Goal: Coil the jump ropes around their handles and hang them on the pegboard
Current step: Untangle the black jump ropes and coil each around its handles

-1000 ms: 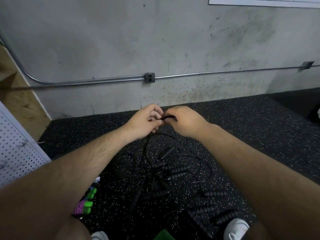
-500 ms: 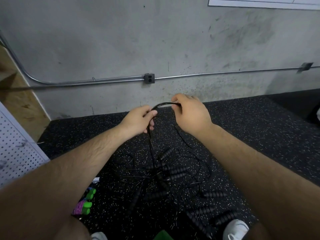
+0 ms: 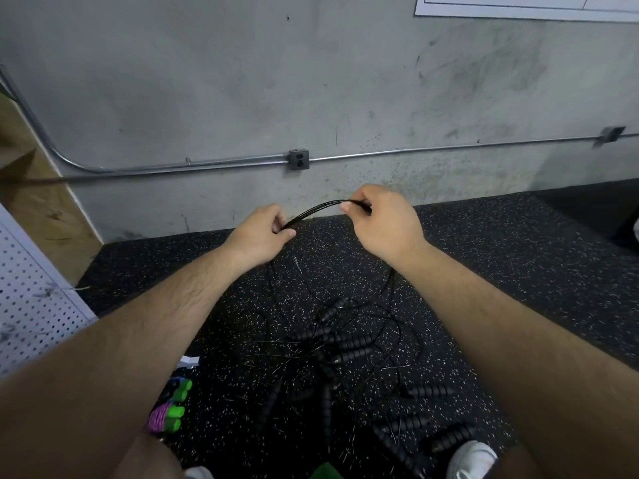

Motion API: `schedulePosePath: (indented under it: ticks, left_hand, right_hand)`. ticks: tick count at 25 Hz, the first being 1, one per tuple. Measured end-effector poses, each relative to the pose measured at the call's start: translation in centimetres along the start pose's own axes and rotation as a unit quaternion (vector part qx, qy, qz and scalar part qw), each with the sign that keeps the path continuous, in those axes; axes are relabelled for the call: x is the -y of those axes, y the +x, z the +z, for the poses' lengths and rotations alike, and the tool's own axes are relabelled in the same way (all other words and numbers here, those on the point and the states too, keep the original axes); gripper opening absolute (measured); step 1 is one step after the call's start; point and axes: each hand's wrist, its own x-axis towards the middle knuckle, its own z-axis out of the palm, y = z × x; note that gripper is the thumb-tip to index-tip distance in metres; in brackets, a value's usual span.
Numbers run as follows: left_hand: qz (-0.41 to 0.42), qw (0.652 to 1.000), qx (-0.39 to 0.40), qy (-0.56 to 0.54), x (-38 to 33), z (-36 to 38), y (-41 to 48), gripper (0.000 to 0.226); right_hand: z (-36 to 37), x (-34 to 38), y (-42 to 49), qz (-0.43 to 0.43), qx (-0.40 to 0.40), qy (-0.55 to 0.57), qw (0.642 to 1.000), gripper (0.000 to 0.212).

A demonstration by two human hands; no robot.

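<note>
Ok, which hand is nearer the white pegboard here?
Left. The left hand pinches the black ropes to the right of the pegboard, near mid-frame. The right hand grips the same bundle even farther right.

A stained grey concrete wall (image 3: 242, 81) meets a black rubber floor (image 3: 518, 257) flecked with white. A metal conduit (image 3: 449, 148) runs along the wall through a dark outlet box (image 3: 298, 159), curving upward at the left beside a plywood panel (image 3: 38, 209). A white board (image 3: 518, 5) is mounted at the wall's upper right corner.
</note>
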Motion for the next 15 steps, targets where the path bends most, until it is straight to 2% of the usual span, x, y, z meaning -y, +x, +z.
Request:
schedulePosePath:
  ticks: [2, 5, 8, 10, 12, 15]
  left_hand:
    - [-0.018, 0.999, 0.028, 0.002, 0.1, 0.2, -0.3, 0.015]
    - [-0.006, 0.991, 0.112, -0.07, -0.2, 0.2, -1.0, 0.022]
    - [0.009, 0.98, 0.171, -0.099, -0.6, 0.0, -1.5, 0.022]
    - [0.007, 0.979, 0.17, -0.108, -0.6, 0.0, -1.5, 0.023]
    - [-0.014, 0.984, 0.137, -0.11, -0.4, 0.1, -1.1, 0.025]
    - [-0.054, 0.993, 0.094, -0.045, -0.3, -0.2, -1.0, 0.021]
  right_hand:
    - [0.0, 0.0, -0.2, 0.01, 0.014, 0.022, 1.0, 0.021]
    - [-0.1, -0.1, -0.1, -0.003, 0.005, 0.011, 1.0, 0.019]
    - [-0.4, -0.4, 0.2, -0.023, -0.007, 0.018, 1.0, 0.019]
    - [-0.5, -0.8, 0.4, -0.03, -0.012, 0.025, 0.999, 0.019]
    - [-0.5, -1.3, 0.4, -0.037, -0.019, -0.012, 0.999, 0.019]
    - [-0.6, -1.8, 0.4, -0.04, -0.027, -0.078, 0.996, 0.018]
